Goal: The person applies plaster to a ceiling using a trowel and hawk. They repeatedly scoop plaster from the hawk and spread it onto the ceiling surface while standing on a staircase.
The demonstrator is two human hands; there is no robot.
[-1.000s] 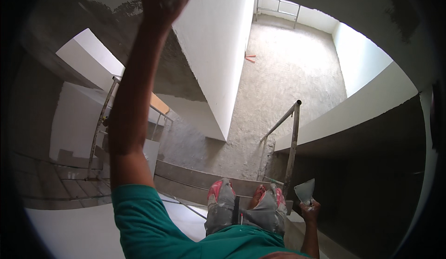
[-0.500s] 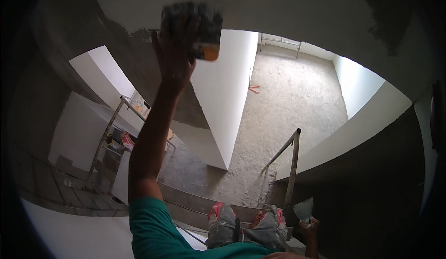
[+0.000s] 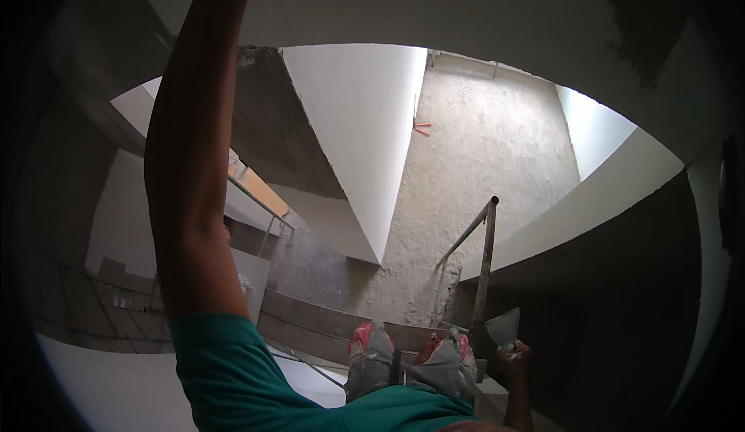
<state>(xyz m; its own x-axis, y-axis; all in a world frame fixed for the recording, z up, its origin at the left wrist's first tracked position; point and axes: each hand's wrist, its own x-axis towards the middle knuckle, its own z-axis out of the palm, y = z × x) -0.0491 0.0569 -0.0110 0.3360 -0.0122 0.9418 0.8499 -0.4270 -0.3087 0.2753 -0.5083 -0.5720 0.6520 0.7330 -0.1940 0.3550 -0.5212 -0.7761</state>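
My left arm (image 3: pixel 194 122) reaches straight up, and the hand lies beyond the top edge, so what it holds is hidden. It passes in front of the pale plastered surface (image 3: pixel 372 5) overhead. Low on the right, my right hand (image 3: pixel 514 360) is closed around the handle of a putty knife (image 3: pixel 504 327). The knife's broad, pale blade points upward, away from the fist.
A metal post with a rail (image 3: pixel 486 257) rises just beyond the putty knife. Under my legs runs a plank (image 3: pixel 310 316). Below lies a rough concrete floor (image 3: pixel 497 137), beside a white wedge-shaped wall (image 3: pixel 361 122). Another rail (image 3: pixel 260 203) stands on the left.
My left hand, with the dark, flat, orange-cornered tool under its palm, has moved up and left out of the picture. My right hand still holds the putty knife, nearly in place.
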